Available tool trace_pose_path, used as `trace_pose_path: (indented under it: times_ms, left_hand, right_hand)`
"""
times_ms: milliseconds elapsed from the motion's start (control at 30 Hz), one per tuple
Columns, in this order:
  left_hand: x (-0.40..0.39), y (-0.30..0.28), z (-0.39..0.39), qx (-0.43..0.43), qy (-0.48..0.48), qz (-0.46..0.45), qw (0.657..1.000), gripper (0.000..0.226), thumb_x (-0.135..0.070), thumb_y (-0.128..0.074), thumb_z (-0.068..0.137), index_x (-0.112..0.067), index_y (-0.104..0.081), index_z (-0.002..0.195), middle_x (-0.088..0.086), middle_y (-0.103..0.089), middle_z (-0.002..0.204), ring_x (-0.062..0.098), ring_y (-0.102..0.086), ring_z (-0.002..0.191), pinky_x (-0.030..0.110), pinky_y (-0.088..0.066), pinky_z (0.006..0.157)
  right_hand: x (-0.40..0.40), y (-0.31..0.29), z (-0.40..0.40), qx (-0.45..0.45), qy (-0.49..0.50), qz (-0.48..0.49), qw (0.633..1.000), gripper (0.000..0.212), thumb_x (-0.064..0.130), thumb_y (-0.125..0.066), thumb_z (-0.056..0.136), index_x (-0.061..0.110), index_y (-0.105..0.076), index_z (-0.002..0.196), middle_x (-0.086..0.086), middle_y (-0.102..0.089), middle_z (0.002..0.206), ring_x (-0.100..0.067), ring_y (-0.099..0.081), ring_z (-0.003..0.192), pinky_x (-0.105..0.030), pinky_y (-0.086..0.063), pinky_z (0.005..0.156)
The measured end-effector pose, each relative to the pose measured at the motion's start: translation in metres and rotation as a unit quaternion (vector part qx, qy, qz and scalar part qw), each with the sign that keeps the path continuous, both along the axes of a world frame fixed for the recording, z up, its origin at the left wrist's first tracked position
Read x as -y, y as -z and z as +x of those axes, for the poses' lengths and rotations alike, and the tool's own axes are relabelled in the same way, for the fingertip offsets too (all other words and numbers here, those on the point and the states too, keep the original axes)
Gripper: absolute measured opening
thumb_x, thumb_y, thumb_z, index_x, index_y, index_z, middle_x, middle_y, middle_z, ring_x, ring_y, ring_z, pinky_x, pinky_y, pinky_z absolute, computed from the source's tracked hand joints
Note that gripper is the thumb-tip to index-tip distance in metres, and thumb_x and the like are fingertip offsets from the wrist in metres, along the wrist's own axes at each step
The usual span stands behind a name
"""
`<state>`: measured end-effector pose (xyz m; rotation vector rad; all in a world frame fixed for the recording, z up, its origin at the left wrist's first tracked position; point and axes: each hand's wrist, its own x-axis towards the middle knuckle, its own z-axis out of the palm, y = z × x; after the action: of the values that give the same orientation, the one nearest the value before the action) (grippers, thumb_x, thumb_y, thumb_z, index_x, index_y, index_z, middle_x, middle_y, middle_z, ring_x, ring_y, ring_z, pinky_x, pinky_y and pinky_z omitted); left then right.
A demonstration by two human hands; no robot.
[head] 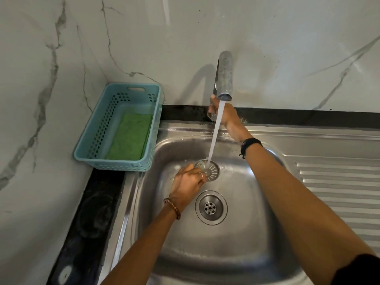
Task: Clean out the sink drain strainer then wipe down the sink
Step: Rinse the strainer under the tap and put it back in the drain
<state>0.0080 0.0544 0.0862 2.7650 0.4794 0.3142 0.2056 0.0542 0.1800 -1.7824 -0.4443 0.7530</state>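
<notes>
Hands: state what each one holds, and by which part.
The left hand pinches the drain strainer by its near-left edge, under the running water. The right hand grips the tap at its base, on what looks like the handle.

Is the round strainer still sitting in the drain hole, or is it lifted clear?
Apart. The head view shows the left hand holding the strainer under the running water, with bare sink floor between it and the drain.

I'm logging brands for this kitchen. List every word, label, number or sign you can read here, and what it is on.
None can be read.
The faucet, blue basket, green sponge, strainer in the left hand, and the sink show no lettering.
</notes>
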Motion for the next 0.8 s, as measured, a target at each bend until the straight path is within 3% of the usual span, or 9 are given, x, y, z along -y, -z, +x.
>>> trace_pose_path:
  times_ms: [67,133,200,300,433,533,633,733,800]
  left_hand:
    - [-0.001,-0.001,-0.003,-0.002,0.015,0.028,1.0,0.014,-0.023,-0.061,0.084,-0.018,-0.073,0.088,-0.002,-0.073,0.099,0.018,-0.06,0.094,0.029,-0.045,0.082]
    - [-0.001,-0.002,-0.006,0.005,0.02,0.064,0.998,0.005,-0.024,-0.076,0.069,-0.022,-0.072,0.071,-0.01,-0.073,0.078,0.012,-0.063,0.075,0.02,-0.047,0.068]
    - [0.001,-0.004,-0.008,0.013,0.029,0.084,0.996,0.015,-0.027,-0.084,0.058,-0.024,-0.07,0.061,-0.016,-0.068,0.067,0.007,-0.061,0.065,0.018,-0.044,0.062]
    - [0.003,-0.002,-0.011,0.034,0.046,0.089,0.994,0.018,-0.028,-0.086,0.055,-0.025,-0.069,0.059,-0.016,-0.066,0.063,0.006,-0.061,0.065,0.016,-0.04,0.063]
    - [0.014,-0.001,-0.022,0.04,0.063,0.095,0.993,0.018,-0.028,-0.084,0.057,-0.023,-0.069,0.064,-0.012,-0.066,0.066,0.009,-0.062,0.065,0.017,-0.042,0.06]
    - [0.024,0.005,-0.036,0.029,0.035,-0.07,0.997,0.01,-0.024,-0.075,0.07,-0.021,-0.069,0.078,-0.008,-0.068,0.084,0.014,-0.061,0.077,0.019,-0.039,0.067]
    - [0.031,0.013,-0.045,0.054,-0.1,-0.316,0.942,0.01,-0.022,-0.075,0.073,-0.022,-0.066,0.077,-0.007,-0.063,0.086,0.006,-0.056,0.068,0.02,-0.044,0.065]
    - [0.033,0.011,-0.047,0.135,-0.204,-0.4,0.883,0.023,-0.014,-0.078,0.069,-0.021,-0.057,0.076,-0.006,-0.06,0.079,0.004,-0.055,0.067,0.012,-0.043,0.06]
    - [0.034,0.006,-0.046,0.132,-0.204,-0.408,0.88,0.026,-0.015,-0.078,0.069,-0.023,-0.056,0.082,-0.012,-0.059,0.083,0.0,-0.055,0.069,0.006,-0.042,0.059]
  right_hand:
    - [0.014,0.006,-0.002,-0.129,0.072,0.104,0.984,0.034,0.039,-0.042,0.096,0.018,-0.064,0.081,0.001,-0.049,0.079,-0.008,-0.04,0.066,-0.019,-0.035,0.062]
    - [0.031,0.018,-0.011,-0.19,0.126,0.159,0.961,0.025,0.036,-0.047,0.095,0.019,-0.064,0.09,0.003,-0.05,0.079,-0.007,-0.042,0.067,-0.02,-0.039,0.066]
    - [0.057,0.04,-0.032,-0.122,0.128,0.073,0.981,0.015,0.032,-0.054,0.092,0.019,-0.061,0.089,0.004,-0.055,0.079,-0.008,-0.048,0.068,-0.017,-0.043,0.065]
    - [0.099,0.075,-0.07,-0.088,0.002,-0.086,0.992,0.028,0.036,-0.062,0.086,0.015,-0.061,0.105,0.003,-0.062,0.093,-0.008,-0.057,0.082,-0.019,-0.042,0.063]
    - [0.123,0.094,-0.101,-0.108,0.027,-0.108,0.988,0.005,0.018,-0.068,0.082,0.017,-0.067,0.078,0.004,-0.065,0.07,-0.006,-0.058,0.065,-0.012,-0.044,0.053]
    - [0.129,0.095,-0.115,0.012,0.047,-0.106,0.993,0.013,0.01,-0.065,0.083,0.013,-0.066,0.07,0.004,-0.062,0.063,-0.005,-0.056,0.059,-0.014,-0.045,0.056]
    - [0.141,0.087,-0.125,0.134,0.033,-0.11,0.984,0.008,0.009,-0.064,0.084,0.004,-0.068,0.081,-0.004,-0.063,0.074,-0.013,-0.055,0.066,-0.019,-0.041,0.062]
    - [0.155,0.075,-0.132,0.254,-0.007,-0.11,0.961,0.013,0.015,-0.064,0.086,0.006,-0.07,0.094,-0.005,-0.065,0.09,-0.016,-0.06,0.076,-0.022,-0.047,0.068]
    - [0.165,0.069,-0.139,0.324,-0.024,-0.097,0.941,0.015,0.017,-0.062,0.088,0.009,-0.07,0.098,-0.004,-0.065,0.094,-0.017,-0.061,0.081,-0.028,-0.051,0.072]
